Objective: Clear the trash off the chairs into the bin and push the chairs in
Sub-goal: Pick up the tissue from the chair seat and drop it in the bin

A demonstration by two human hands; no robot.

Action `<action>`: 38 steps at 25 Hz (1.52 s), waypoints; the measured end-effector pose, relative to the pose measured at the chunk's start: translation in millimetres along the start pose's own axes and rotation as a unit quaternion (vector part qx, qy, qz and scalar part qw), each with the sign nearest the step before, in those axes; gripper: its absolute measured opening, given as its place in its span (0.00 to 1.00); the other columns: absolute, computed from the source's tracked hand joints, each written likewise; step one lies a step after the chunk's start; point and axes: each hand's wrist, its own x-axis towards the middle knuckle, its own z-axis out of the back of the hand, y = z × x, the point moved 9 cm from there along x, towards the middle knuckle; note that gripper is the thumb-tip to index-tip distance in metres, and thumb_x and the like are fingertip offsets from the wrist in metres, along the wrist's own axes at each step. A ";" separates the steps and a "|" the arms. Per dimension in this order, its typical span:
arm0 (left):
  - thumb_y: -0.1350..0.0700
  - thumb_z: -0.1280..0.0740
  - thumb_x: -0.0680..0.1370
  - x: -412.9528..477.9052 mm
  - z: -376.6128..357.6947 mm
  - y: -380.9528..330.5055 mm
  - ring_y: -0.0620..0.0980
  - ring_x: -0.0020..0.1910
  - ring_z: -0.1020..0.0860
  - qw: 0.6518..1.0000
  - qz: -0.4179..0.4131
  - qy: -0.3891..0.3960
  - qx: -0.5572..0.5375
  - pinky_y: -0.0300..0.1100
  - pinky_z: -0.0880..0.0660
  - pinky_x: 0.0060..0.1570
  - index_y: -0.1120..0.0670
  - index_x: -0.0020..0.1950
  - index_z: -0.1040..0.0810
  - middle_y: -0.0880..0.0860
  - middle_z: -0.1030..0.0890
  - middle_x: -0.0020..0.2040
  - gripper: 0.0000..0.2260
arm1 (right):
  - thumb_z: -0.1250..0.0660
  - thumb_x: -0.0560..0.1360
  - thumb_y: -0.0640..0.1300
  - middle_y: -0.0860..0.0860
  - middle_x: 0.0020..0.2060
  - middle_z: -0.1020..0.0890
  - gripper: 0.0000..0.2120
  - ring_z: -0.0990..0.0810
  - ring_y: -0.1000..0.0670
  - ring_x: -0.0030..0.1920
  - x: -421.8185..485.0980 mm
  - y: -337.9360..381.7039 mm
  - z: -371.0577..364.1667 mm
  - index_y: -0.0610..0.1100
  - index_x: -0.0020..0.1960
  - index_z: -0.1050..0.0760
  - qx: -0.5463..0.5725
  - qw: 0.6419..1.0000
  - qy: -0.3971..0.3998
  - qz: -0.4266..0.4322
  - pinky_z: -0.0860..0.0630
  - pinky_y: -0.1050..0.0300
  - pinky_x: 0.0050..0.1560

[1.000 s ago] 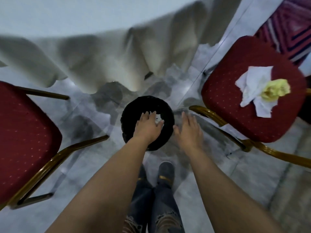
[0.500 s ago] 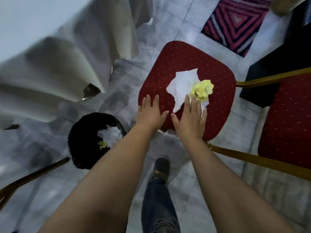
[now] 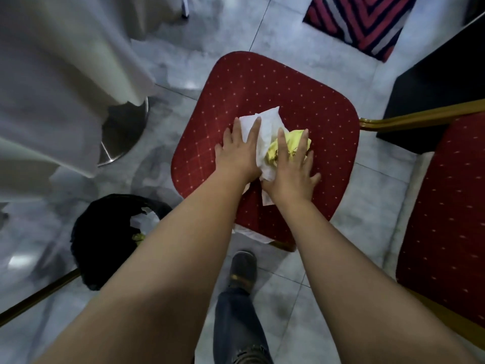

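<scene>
- My left hand (image 3: 237, 151) and right hand (image 3: 292, 164), fingers spread, press flat on white tissue paper (image 3: 267, 127) and a crumpled yellow wad (image 3: 288, 145).
- Both lie on the red gold-dotted cushioned chair seat (image 3: 236, 82); the black bin (image 3: 105, 237) stands nearby.

Open floor (image 3: 147, 177) between chair (image 3: 236, 85) and bin (image 3: 99, 232).

Both forearms are showing bare, with no sleeves reaching them, and neither the left hand (image 3: 237, 153) nor the right hand (image 3: 291, 169) is wearing anything. Below the hands, one leg is wearing dark blue jeans (image 3: 236, 324), frayed and ripped near the knee, and a dark shoe (image 3: 242, 269) crossed by a dull gold band.
</scene>
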 end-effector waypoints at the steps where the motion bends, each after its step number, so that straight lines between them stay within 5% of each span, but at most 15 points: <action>1: 0.43 0.31 0.72 6.1 2.7 -0.9 0.61 0.74 0.48 1.000 0.005 -0.014 0.026 0.59 0.41 0.67 0.42 0.77 0.59 0.58 0.53 0.78 0.44 | 0.26 0.71 0.56 0.44 0.79 0.65 0.54 0.45 0.35 0.76 3.7 0.4 -2.5 0.62 0.78 0.65 0.014 1.000 0.003 0.002 0.32 0.29 0.64; 3: 0.47 0.30 0.71 13.0 9.3 -2.2 0.60 0.69 0.42 0.998 0.013 -0.043 0.053 0.56 0.35 0.61 0.43 0.76 0.47 0.58 0.45 0.74 0.38 | 0.27 0.71 0.52 0.43 0.79 0.62 0.49 0.36 0.36 0.70 6.5 5.6 1.4 0.61 0.78 0.59 0.028 0.999 -0.023 0.026 0.26 0.36 0.58; 6: 0.56 0.30 0.71 13.4 7.6 -6.1 0.59 0.59 0.32 0.997 0.007 -0.032 -0.066 0.48 0.30 0.48 0.52 0.68 0.34 0.60 0.38 0.66 0.27 | 0.31 0.75 0.41 0.43 0.79 0.52 0.36 0.31 0.39 0.63 2.1 12.1 8.1 0.56 0.76 0.44 0.065 0.992 -0.088 0.070 0.24 0.46 0.57; 9: 0.60 0.36 0.73 7.9 1.8 -6.6 0.57 0.47 0.28 0.983 -0.002 -0.007 -0.185 0.42 0.33 0.43 0.57 0.65 0.30 0.62 0.32 0.60 0.19 | 0.37 0.78 0.50 0.49 0.73 0.35 0.22 0.27 0.43 0.63 4.8 11.6 8.9 0.63 0.69 0.36 0.182 0.977 -0.095 0.057 0.26 0.48 0.61; 13: 0.61 0.36 0.73 -16.5 6.2 22.9 0.57 0.48 0.23 0.955 0.009 -0.014 -0.295 0.45 0.29 0.40 0.60 0.56 0.27 0.58 0.21 0.51 0.12 | 0.32 0.73 0.36 0.43 0.71 0.35 0.27 0.31 0.40 0.68 -14.7 38.6 16.9 0.46 0.70 0.30 0.183 0.971 -0.110 0.104 0.33 0.54 0.63; 15: 0.60 0.34 0.73 -38.1 11.3 49.7 0.54 0.44 0.23 0.936 0.026 -0.017 -0.350 0.47 0.27 0.41 0.59 0.52 0.26 0.55 0.20 0.47 0.09 | 0.32 0.74 0.36 0.44 0.73 0.38 0.27 0.31 0.41 0.68 -33.4 63.5 16.5 0.49 0.71 0.32 0.167 0.970 -0.123 0.129 0.30 0.51 0.64; 21: 0.61 0.37 0.74 -134.6 6.9 171.0 0.54 0.48 0.20 0.842 0.123 -0.007 -0.526 0.47 0.23 0.47 0.57 0.57 0.24 0.56 0.19 0.50 0.13 | 0.40 0.74 0.69 0.55 0.62 0.26 0.24 0.23 0.51 0.57 -113.2 167.7 -25.9 0.67 0.68 0.39 0.084 0.971 -0.108 0.198 0.25 0.47 0.58; 23: 0.63 0.38 0.74 -174.4 -5.8 227.2 0.56 0.47 0.20 0.812 0.167 -0.007 -0.559 0.49 0.22 0.47 0.58 0.56 0.23 0.59 0.19 0.50 0.12 | 0.40 0.75 0.67 0.55 0.62 0.26 0.23 0.23 0.52 0.56 -153.6 208.9 -57.2 0.65 0.68 0.38 0.118 0.965 -0.086 0.218 0.26 0.49 0.56; 27: 0.63 0.41 0.75 -231.5 -38.4 301.5 0.51 0.38 0.23 0.736 0.230 0.007 -0.636 0.37 0.27 0.30 0.55 0.51 0.24 0.54 0.22 0.41 0.09 | 0.37 0.77 0.56 0.47 0.67 0.28 0.22 0.25 0.45 0.63 -209.6 266.3 -119.0 0.56 0.70 0.34 0.078 0.961 -0.036 0.264 0.26 0.43 0.63; 31: 0.56 0.43 0.75 -264.4 -78.6 377.7 0.52 0.41 0.26 0.733 0.301 0.001 -0.610 0.42 0.27 0.38 0.63 0.65 0.31 0.55 0.26 0.43 0.20 | 0.35 0.76 0.49 0.43 0.75 0.42 0.27 0.31 0.40 0.68 -246.2 302.3 -179.6 0.51 0.74 0.36 0.106 0.964 0.054 0.238 0.27 0.46 0.65; 33: 0.52 0.43 0.77 -269.7 -95.8 400.1 0.52 0.45 0.25 0.732 0.315 0.007 -0.604 0.45 0.28 0.44 0.58 0.67 0.33 0.54 0.27 0.47 0.20 | 0.33 0.75 0.45 0.43 0.75 0.44 0.29 0.31 0.40 0.68 -251.3 309.4 -209.5 0.50 0.74 0.37 0.109 0.967 0.076 0.217 0.28 0.48 0.65; 38: 0.40 0.51 0.81 -256.1 -126.0 424.9 0.58 0.71 0.34 0.727 0.301 0.039 -0.616 0.55 0.36 0.70 0.55 0.77 0.41 0.57 0.35 0.74 0.28 | 0.30 0.74 0.44 0.44 0.79 0.53 0.41 0.36 0.39 0.74 -236.2 316.8 -264.2 0.56 0.79 0.50 0.083 0.971 0.158 0.158 0.30 0.47 0.68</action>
